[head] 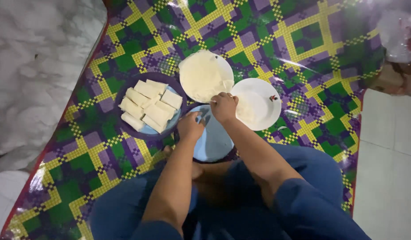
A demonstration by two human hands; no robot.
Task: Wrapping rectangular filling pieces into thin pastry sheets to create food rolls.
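Looking down from the head camera, you sit on a checked mat [125, 58] of green, purple and yellow, with your right hand [224, 106] pinched narrow on the near edge of a thin pale wrapper sheet [204, 73] that lies on the round stack beyond your knuckles. Your left hand [190, 126] rests curled on the rim of a light blue plate [214, 142] just in front of your knees; you cannot tell whether it grips anything. That sheet looks very light, limp and easily torn, so take it at the rim with fingertips and peel slowly. Beside it on the right sits a white plate [258, 103] with a small red mark. To the left, a dark plate [125, 129] carries folded pale parcels [150, 106], packed touching one another. No packages or signs show
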